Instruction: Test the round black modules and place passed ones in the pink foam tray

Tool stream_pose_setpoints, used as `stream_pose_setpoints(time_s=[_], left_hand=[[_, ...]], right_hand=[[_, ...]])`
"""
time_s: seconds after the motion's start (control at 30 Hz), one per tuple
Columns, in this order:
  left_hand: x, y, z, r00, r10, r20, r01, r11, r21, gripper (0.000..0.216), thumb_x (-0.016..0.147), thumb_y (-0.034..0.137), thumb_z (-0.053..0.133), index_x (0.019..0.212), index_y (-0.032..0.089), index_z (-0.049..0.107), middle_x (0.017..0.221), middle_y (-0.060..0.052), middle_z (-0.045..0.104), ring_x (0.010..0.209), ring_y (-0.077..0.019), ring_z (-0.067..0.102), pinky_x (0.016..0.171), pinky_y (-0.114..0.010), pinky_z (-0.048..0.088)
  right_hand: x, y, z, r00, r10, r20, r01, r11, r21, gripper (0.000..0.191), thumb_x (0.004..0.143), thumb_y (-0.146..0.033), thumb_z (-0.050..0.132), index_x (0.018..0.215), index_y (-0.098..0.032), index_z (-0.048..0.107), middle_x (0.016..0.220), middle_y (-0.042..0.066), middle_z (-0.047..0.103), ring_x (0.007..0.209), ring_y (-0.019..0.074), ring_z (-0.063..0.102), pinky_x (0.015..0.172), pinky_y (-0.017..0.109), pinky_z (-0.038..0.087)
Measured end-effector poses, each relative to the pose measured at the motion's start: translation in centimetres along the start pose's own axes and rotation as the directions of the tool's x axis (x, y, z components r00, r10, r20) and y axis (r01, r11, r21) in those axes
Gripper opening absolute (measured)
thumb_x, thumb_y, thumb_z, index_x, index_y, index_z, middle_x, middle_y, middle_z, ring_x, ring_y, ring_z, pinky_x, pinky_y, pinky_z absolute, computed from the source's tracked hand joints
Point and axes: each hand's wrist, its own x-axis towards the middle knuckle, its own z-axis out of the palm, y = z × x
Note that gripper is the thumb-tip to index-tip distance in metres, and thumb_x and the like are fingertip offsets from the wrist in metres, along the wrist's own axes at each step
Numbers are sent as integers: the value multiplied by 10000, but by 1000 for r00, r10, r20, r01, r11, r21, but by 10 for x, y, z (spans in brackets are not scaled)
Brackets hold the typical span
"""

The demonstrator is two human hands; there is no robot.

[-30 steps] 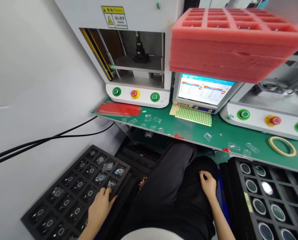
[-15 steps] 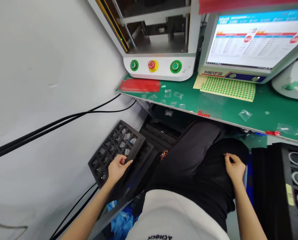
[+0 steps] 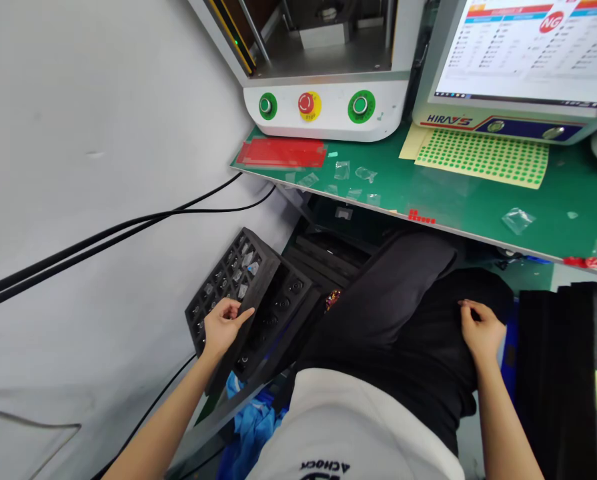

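Note:
My left hand [image 3: 224, 325] grips the near edge of a black foam tray [image 3: 264, 272], thumb on the outer side and fingers curled over the rim. The tray is tilted up toward the wall. Its square pockets hold small round parts, and a few contain clear plastic scraps [image 3: 247, 259]. Beneath it lies a second black tray [image 3: 298, 288] with round dark parts in its pockets. My right hand [image 3: 482, 331] rests on my thigh with its fingers curled in; whether anything is inside them is hidden.
A green bench [image 3: 458, 207] runs ahead, bearing red film strips [image 3: 283, 153], plastic scraps and a green-dot sticker sheet [image 3: 485, 155]. Behind stand a press with buttons [image 3: 325, 110] and a monitor [image 3: 508, 100]. Black trays [image 3: 553, 360] are stacked at right. Cables [image 3: 143, 219] cross the wall at left.
The upper tray has tipped further toward the wall, uncovering more of the tray below. My left hand has moved with it slightly leftward. The right hand stays on my thigh; the view has shifted.

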Motion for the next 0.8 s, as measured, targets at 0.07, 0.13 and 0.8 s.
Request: stream_pose_setpoints(time_s=[0.07, 0.13, 0.8], left_hand=[[-1, 2, 11, 1000, 7, 13, -7, 999, 35, 264, 922, 387, 587, 900, 124, 607, 812, -5, 606, 688, -116, 582, 637, -271, 518], [-4, 8, 28, 999, 25, 38, -27, 997, 70, 260, 918, 381, 595, 907, 122, 612, 830, -11, 616, 712, -122, 594, 664, -284, 527], [59, 26, 108, 970, -39, -238, 75, 987, 142, 635, 941, 393, 454, 1513, 168, 292, 1567, -155, 332, 1460, -317, 270, 1190, -588, 107]], right_hand=[[0, -1, 0, 1000, 2, 0, -2, 1000, 0, 345, 811, -421, 513, 761, -146, 715, 850, 131, 751, 831, 272, 706, 773, 385, 549], [0, -1, -1, 1000, 2, 1, -2, 1000, 2, 355, 810, -431, 510, 761, -145, 716, 853, 132, 751, 832, 274, 706, 764, 384, 551], [2, -1, -5, 995, 92, 36, -86, 987, -138, 465, 773, -542, 478, 774, -150, 728, 881, 162, 755, 791, 347, 703, 634, 397, 508]])
